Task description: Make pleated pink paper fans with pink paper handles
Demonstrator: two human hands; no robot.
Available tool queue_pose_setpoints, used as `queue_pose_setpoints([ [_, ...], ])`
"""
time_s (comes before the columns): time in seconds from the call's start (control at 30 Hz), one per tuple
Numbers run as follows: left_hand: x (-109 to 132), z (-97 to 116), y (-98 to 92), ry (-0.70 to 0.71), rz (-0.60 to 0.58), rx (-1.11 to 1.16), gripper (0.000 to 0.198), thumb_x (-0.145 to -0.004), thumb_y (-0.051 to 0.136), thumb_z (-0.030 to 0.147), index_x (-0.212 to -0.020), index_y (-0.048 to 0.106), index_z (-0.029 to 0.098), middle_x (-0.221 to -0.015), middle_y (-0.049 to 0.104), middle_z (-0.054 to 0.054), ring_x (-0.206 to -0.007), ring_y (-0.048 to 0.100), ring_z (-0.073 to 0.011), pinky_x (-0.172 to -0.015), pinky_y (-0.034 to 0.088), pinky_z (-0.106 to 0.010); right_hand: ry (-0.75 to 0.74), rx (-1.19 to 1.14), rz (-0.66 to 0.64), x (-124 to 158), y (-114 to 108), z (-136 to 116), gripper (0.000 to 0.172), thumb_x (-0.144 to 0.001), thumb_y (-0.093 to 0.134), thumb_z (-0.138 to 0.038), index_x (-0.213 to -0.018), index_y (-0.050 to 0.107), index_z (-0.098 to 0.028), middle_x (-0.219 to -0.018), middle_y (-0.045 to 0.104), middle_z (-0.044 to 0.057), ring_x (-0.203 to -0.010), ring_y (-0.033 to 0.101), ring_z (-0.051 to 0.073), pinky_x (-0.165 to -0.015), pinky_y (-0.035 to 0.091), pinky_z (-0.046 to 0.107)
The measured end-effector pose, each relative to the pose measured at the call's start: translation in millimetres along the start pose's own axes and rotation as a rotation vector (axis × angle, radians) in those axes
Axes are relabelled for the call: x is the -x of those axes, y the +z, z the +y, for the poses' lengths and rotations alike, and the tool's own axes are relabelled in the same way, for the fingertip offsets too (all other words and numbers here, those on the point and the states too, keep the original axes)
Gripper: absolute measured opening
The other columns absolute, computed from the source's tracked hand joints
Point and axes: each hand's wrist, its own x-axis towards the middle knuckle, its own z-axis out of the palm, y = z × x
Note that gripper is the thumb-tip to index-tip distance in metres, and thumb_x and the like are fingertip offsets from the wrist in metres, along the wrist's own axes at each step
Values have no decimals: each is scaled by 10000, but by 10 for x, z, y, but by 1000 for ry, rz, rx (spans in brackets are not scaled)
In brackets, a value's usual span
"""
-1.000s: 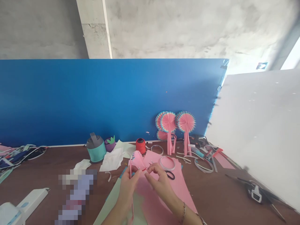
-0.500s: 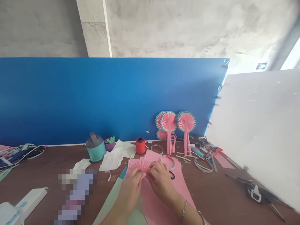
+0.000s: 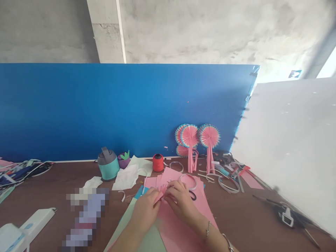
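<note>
Between my two hands is a pleated piece of pink paper (image 3: 163, 189), its folds gathered close together. My left hand (image 3: 147, 208) pinches its left side, thumb and fingers closed. My right hand (image 3: 181, 200) has its fingertips closed on the other side. Part of the pleated paper is hidden behind the fingers. Under my hands lies a stack of pink paper sheets (image 3: 194, 213), overlapping pale green paper (image 3: 126, 224). A ring of white tape (image 3: 188, 181) and a black scissor handle (image 3: 193, 196) rest on the stack near my right hand.
Several pink pleated fans (image 3: 189, 136) lean on the blue partition (image 3: 118, 108). A red spool (image 3: 158, 163), a purple pot (image 3: 124, 161) and a teal container (image 3: 109, 166) stand at the back. Tape rolls (image 3: 229, 184) lie right; a white power strip (image 3: 39, 227) lies left.
The pleated pink paper was fanned out above my left hand and is now pressed into a narrower bundle. Both hands stay almost in place.
</note>
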Motion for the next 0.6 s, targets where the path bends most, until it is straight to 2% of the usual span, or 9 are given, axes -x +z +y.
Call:
queue_pose_setpoints([
  [0.2,2,-9,-2,-47,28,-21,85,-807,444,192,-770,516,218,-900,575,-12,-731,578,-153,-603,371,-238,21,-36,-28,0,-7,19,127,-848,571,-135,-804,623,-242,-918,595,16,-921,523,197,-806,351,347],
  [0.3,8,12,-23,-54,25,-8,102,-826,436,230,-752,506,215,-900,560,-8,-711,576,-144,-609,380,-239,9,-35,-37,-1,-13,3,107,-850,585,-153,-822,627,-247,-924,596,15,-919,524,194,-810,353,344],
  [0.43,-6,36,-39,-84,15,2,112,-794,441,174,-705,496,213,-848,565,3,-719,577,-142,-620,383,-237,3,-5,-29,2,0,-23,132,-806,606,-92,-772,601,-219,-894,597,10,-888,528,185,-793,355,332],
  [0.6,-28,0,-31,-76,7,8,103,-779,445,159,-719,507,216,-880,584,-9,-794,593,-154,-671,395,-241,28,-12,-24,0,16,-4,132,-822,582,-106,-780,613,-227,-895,598,15,-894,532,191,-789,359,338],
])
